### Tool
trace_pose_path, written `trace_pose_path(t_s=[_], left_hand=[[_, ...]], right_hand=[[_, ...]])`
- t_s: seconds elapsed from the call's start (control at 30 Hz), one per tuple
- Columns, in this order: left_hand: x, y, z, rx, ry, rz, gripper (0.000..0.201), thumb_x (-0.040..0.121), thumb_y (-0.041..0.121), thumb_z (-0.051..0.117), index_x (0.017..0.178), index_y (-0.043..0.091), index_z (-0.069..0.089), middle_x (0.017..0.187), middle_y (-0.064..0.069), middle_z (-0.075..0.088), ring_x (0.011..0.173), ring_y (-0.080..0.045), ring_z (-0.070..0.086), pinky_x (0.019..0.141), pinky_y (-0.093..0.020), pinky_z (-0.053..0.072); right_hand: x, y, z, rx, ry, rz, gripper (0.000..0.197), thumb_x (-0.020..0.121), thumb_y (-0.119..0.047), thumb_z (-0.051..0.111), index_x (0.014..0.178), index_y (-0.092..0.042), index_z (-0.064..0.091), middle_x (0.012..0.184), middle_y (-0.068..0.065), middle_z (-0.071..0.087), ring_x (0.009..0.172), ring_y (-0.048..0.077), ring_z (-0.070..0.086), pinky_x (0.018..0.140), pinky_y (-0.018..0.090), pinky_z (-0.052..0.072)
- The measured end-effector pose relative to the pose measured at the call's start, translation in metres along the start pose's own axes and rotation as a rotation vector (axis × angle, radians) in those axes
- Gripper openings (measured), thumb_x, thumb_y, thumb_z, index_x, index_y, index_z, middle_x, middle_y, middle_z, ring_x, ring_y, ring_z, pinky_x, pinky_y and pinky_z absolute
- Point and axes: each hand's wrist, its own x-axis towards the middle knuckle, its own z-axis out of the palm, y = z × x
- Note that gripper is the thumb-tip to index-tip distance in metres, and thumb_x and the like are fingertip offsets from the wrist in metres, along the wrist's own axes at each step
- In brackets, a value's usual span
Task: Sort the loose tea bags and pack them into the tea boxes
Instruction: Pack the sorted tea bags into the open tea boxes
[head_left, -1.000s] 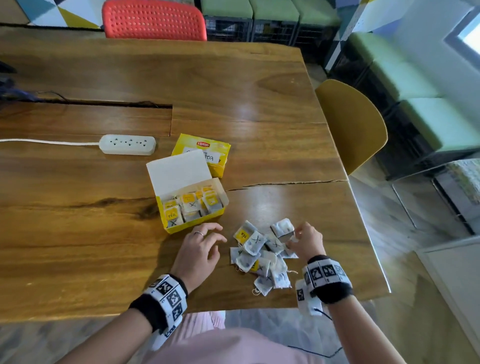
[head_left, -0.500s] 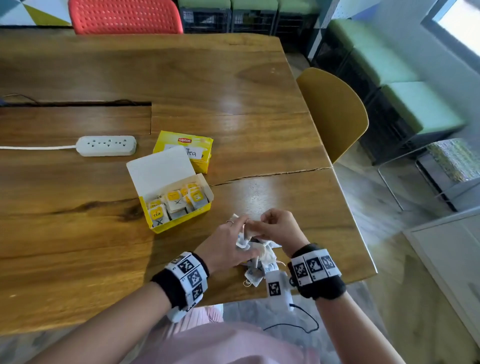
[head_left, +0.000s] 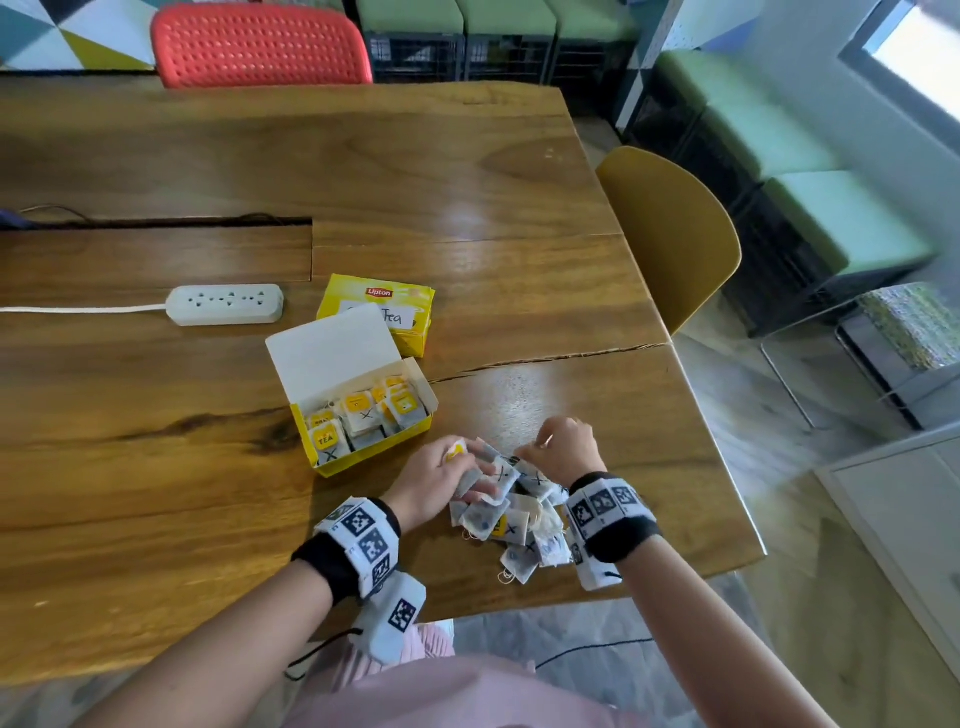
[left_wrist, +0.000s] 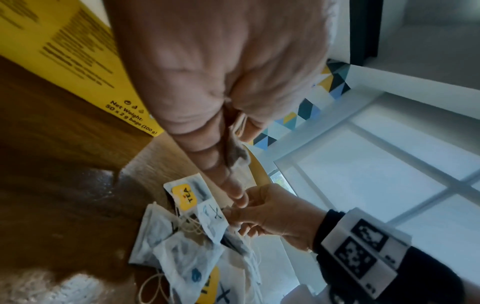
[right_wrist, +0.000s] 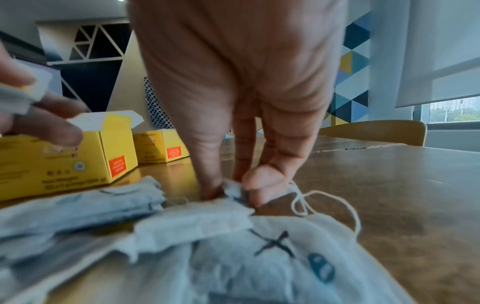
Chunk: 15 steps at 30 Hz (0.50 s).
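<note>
Loose tea bags (head_left: 511, 512), lower centre: light, soft, tearable paper with tangling strings; take by corner. Left hand (head_left: 436, 475) grips one; right hand (head_left: 563, 449) fingers (right_wrist: 207, 185) pinch another's corner.

tea boxes (head_left: 363, 410): 2 | chairs (head_left: 670, 234): 2 | power strip (head_left: 226, 304): 1

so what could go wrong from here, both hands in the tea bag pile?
1. The right hand pinches one bag's corner, with a loose string looped beside it; lifting may drag neighbouring bags from the pile.
2. The pile sits near the table edge; a snagged bag could slide off.
3. The left hand holds several bags; some may drop short of the open box.
</note>
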Motion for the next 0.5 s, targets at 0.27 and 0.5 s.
trace_pose_path(t_s=[0.27, 0.5], left_hand=[[-0.005, 0.003, -0.009, 0.246, -0.026, 0.045, 0.037, 0.104, 0.032, 0.029, 0.120, 0.019, 0.059, 0.120, 0.003, 0.054, 0.120, -0.012, 0.051, 0.087, -0.014, 0.045], [0.000, -0.004, -0.023, 0.465, 0.052, 0.041, 0.069, 0.088, 0.070, 0.021, 0.143, 0.032, 0.041, 0.147, 0.001, 0.041, 0.140, -0.017, 0.028, 0.116, -0.042, 0.024]], right_hand=[[0.009, -0.004, -0.009, -0.016, -0.041, -0.029, 0.007, 0.087, -0.017, 0.064, 0.083, -0.012, 0.066, 0.089, 0.006, 0.067, 0.082, 0.022, 0.062, 0.067, 0.028, 0.049], [-0.038, -0.041, -0.034, 1.147, -0.256, -0.065, 0.020, 0.095, 0.002, 0.048, 0.111, -0.008, 0.054, 0.086, 0.009, 0.063, 0.072, 0.018, 0.060, 0.061, 0.025, 0.050]])
